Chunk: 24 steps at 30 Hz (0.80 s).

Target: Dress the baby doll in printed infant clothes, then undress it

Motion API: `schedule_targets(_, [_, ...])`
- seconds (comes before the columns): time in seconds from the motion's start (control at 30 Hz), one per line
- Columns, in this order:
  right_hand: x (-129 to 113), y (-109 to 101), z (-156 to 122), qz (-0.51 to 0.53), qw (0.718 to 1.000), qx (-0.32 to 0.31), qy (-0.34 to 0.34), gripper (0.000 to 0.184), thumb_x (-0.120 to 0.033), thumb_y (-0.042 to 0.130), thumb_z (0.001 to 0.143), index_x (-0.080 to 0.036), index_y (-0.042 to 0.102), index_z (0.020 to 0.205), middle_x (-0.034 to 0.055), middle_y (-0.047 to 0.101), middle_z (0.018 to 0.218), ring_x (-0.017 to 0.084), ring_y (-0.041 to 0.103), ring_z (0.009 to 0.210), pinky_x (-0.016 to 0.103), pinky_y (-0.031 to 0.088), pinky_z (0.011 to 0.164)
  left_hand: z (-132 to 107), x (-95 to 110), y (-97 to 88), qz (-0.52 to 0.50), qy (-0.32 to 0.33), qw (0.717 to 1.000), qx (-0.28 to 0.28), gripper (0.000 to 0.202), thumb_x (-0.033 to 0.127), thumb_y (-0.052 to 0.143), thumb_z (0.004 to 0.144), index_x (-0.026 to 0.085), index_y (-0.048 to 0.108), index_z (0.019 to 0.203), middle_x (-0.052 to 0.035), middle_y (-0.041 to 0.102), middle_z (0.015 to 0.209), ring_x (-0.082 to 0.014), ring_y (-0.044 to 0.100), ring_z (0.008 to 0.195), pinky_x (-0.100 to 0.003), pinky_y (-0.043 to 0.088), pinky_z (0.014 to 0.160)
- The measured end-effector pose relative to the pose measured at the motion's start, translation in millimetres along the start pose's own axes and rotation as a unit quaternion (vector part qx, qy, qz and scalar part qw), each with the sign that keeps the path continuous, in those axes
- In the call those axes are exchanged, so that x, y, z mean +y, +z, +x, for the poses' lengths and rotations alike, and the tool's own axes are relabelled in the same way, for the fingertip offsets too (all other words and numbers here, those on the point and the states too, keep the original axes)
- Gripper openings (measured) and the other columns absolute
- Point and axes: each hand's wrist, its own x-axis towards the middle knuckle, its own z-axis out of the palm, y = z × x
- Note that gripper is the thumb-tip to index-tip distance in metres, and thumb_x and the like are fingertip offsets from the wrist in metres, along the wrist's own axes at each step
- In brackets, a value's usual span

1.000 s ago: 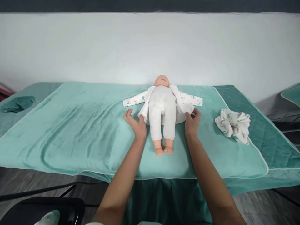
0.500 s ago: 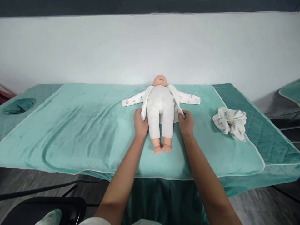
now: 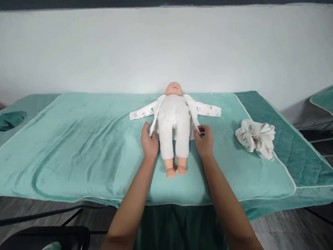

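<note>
Left hand [image 3: 150, 143] and right hand [image 3: 204, 141] are pinching the shirt's [image 3: 208, 109] front flaps [image 3: 192, 106], holding them closer to the doll's [image 3: 173, 113] legs than a second ago, keeping both sides managed but the front gaping; the doll's head [image 3: 173, 89] is lying by the surface's [image 3: 91, 149] far edge.

A hand could pass well left of the doll [image 3: 173, 113], while crumpled cloth [image 3: 263, 137] obstructs the right side.
</note>
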Motion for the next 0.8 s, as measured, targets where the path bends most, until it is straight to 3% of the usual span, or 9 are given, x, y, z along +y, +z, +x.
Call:
schedule_targets(0.13, [3.9, -14.4, -3.8, 0.009, 1.000, -0.001, -0.011, 0.022, -0.040, 0.055, 0.092, -0.021, 0.057, 0.103, 0.0068, 0.063, 0.101, 0.021, 0.060, 0.095, 0.037, 0.050, 0.083, -1.9, 1.6, -2.6, 0.015, 0.067, 0.997, 0.023, 0.049, 0.010, 0.054, 0.083, 0.018, 0.054, 0.131, -0.0145, 0.053, 0.147, -0.0249, 0.047, 0.140, -0.046, 0.039, 0.118])
schedule_targets(0.23, [16.9, -44.0, 5.5, -0.117, 0.988, -0.008, -0.102, 0.025, -0.036, 0.054, 0.091, -0.020, 0.058, 0.110, 0.0129, 0.064, 0.114, 0.027, 0.058, 0.111, 0.046, 0.047, 0.097, -5.9, 6.5, -6.9, 0.015, 0.113, 0.993, 0.033, 0.041, 0.010, 0.052, 0.085, 0.018, 0.056, 0.125, -0.0145, 0.056, 0.142, -0.0236, 0.050, 0.136, -0.046, 0.039, 0.117])
schedule_targets(0.3, [28.0, -74.3, 16.8, -0.255, 0.956, -0.016, -0.142, 0.031, -0.032, 0.055, 0.089, -0.017, 0.058, 0.117, 0.0184, 0.059, 0.130, 0.032, 0.050, 0.127, 0.053, 0.038, 0.106, -10.4, 10.6, -10.4, 0.015, 0.149, 0.988, 0.030, 0.034, 0.012, 0.051, 0.088, 0.018, 0.058, 0.120, -0.0142, 0.059, 0.139, -0.0232, 0.051, 0.134, -0.047, 0.039, 0.117])
schedule_targets(0.4, [42.6, -129.1, 32.9, -0.436, 0.895, -0.011, -0.096, 0.048, -0.035, 0.059, 0.087, -0.016, 0.052, 0.131, 0.0227, 0.045, 0.149, 0.040, 0.031, 0.144, 0.063, 0.029, 0.108, -21.0, 16.3, -16.9, 0.006, 0.212, 0.977, -0.001, 0.024, 0.015, 0.049, 0.093, 0.019, 0.062, 0.112, -0.0126, 0.064, 0.133, -0.0234, 0.053, 0.134, -0.049, 0.041, 0.115])
schedule_targets(0.5, [50.6, -181.0, 41.5, -0.476, 0.876, -0.074, -0.016, 0.050, -0.045, 0.062, 0.085, -0.017, 0.058, 0.126, 0.0288, 0.048, 0.144, 0.047, 0.044, 0.132, 0.059, 0.038, 0.093, -36.1, 19.6, -26.0, -0.009, 0.269, 0.961, -0.061, 0.024, 0.015, 0.047, 0.094, 0.020, 0.064, 0.110, -0.0102, 0.068, 0.128, -0.0229, 0.054, 0.134, -0.050, 0.043, 0.114])
schedule_targets(0.6, [50.5, -214.6, 44.6, -0.483, 0.868, -0.110, 0.030, 0.043, -0.042, 0.058, 0.086, -0.016, 0.059, 0.121, 0.0323, 0.056, 0.130, 0.047, 0.056, 0.114, 0.052, 0.040, 0.079, -52.8, 20.5, -36.8, -0.019, 0.318, 0.940, -0.124, 0.027, 0.011, 0.046, 0.093, 0.021, 0.065, 0.109, -0.0084, 0.070, 0.126, -0.0223, 0.055, 0.133, -0.052, 0.042, 0.115])
schedule_targets(0.7, [38.5, -221.9, 45.1, -0.447, 0.884, -0.130, 0.031, 0.030, -0.034, 0.058, 0.083, -0.019, 0.060, 0.110, 0.0278, 0.062, 0.113, 0.042, 0.061, 0.097, 0.050, 0.038, 0.075, -66.8, 23.9, -47.0, -0.042, 0.325, 0.929, -0.172, 0.028, 0.009, 0.044, 0.093, 0.021, 0.067, 0.106, -0.0078, 0.072, 0.123, -0.0223, 0.057, 0.131, -0.051, 0.045, 0.112])
schedule_targets(0.8, [8.4, -204.8, 39.5, -0.367, 0.917, -0.153, 0.040, 0.020, -0.035, 0.063, 0.079, -0.024, 0.062, 0.095, 0.0158, 0.064, 0.089, 0.032, 0.060, 0.078, 0.045, 0.039, 0.072, -75.2, 37.3, -56.6, -0.086, 0.282, 0.937, -0.188, 0.027, 0.013, 0.043, 0.096, 0.021, 0.068, 0.106, -0.0079, 0.073, 0.118, -0.0210, 0.062, 0.123, -0.047, 0.049, 0.109])
